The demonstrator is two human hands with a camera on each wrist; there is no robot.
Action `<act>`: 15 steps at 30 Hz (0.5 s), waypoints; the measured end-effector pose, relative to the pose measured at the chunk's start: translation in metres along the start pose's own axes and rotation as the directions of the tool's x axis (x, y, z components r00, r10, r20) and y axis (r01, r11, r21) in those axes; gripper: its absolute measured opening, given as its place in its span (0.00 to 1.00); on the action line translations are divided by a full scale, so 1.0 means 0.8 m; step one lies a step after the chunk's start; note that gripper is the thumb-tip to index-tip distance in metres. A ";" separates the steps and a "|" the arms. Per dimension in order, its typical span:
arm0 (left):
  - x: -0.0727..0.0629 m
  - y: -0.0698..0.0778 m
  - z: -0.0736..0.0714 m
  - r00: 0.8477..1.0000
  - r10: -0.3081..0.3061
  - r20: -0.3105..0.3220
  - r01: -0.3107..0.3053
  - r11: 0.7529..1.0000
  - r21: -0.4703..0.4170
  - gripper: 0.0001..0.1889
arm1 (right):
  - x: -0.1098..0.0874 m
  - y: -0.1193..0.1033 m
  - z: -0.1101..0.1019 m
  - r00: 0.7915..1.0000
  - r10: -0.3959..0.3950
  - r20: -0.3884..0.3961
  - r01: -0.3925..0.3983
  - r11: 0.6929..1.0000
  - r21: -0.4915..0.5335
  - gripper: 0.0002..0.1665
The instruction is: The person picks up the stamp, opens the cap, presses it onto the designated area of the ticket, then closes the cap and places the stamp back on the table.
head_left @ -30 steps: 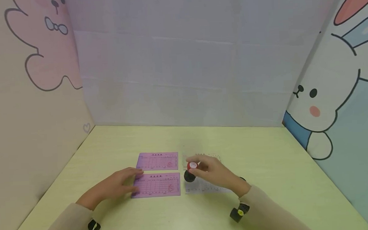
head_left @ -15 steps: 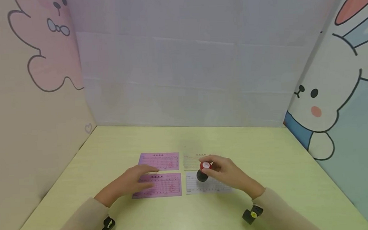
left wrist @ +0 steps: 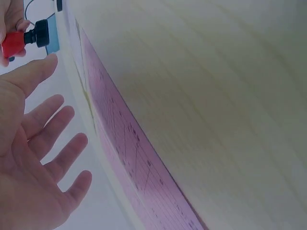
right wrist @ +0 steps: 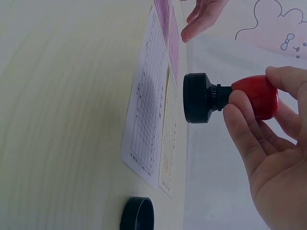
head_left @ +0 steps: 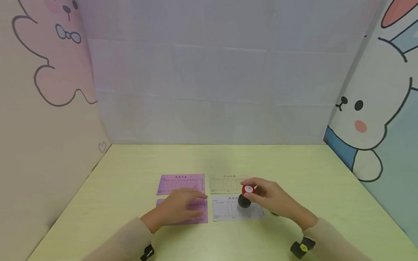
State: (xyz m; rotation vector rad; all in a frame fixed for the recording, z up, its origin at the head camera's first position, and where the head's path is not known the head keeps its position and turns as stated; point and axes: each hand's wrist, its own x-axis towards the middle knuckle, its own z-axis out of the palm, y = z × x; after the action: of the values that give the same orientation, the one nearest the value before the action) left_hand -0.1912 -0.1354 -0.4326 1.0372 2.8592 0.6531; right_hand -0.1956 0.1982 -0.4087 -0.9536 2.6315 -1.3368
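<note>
My right hand (head_left: 273, 197) grips the red handle of a stamp (right wrist: 256, 96), its fingers and thumb wrapped about the knob. The stamp's black base (head_left: 244, 201) hangs above the white form (head_left: 223, 211), apart from the paper in the right wrist view. Over the nearer pink form (head_left: 203, 218) hovers my left hand (head_left: 177, 206), fingers spread and holding nothing, hiding much of that sheet. Behind lie a second pink form (head_left: 179, 183) and a yellowish form (head_left: 225, 183), so the sheets make two rows. Red marks show on the yellowish form in the right wrist view.
A black round cap (right wrist: 138, 214) stands on the table (head_left: 126, 169) beside the white form's right end, mostly hidden by my right hand in the head view. A pale wall (head_left: 207, 87) closes off the back, with cartoon-printed panels left and right.
My right hand has carried the stamp rightward, from the white form's left end to its middle. My left hand has moved right, from the pink forms' left edge to over the nearer one.
</note>
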 end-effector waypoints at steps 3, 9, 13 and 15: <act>0.011 0.010 0.008 1.000 -0.002 0.010 0.002 0.999 0.032 0.24 | -0.006 0.002 -0.005 1.000 -0.002 -0.014 0.002 1.000 -0.024 0.21; 0.023 0.026 0.024 0.998 -0.032 0.045 0.027 0.994 0.102 0.28 | -0.017 0.008 -0.015 1.000 0.017 -0.016 -0.018 0.999 -0.041 0.20; 0.026 0.030 0.029 0.999 -0.025 0.046 0.018 0.990 0.139 0.29 | -0.026 0.009 -0.020 0.999 0.053 -0.007 -0.053 0.998 -0.037 0.21; 0.026 0.031 0.029 0.999 -0.016 0.046 0.008 0.988 0.156 0.28 | -0.031 0.010 -0.023 0.998 0.066 -0.005 -0.066 0.997 -0.038 0.22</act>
State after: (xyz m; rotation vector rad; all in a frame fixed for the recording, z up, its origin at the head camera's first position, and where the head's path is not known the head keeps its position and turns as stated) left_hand -0.1883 -0.0965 -0.4415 1.0377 2.9118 0.4038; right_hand -0.1850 0.2283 -0.4086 -0.8607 2.6751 -1.2802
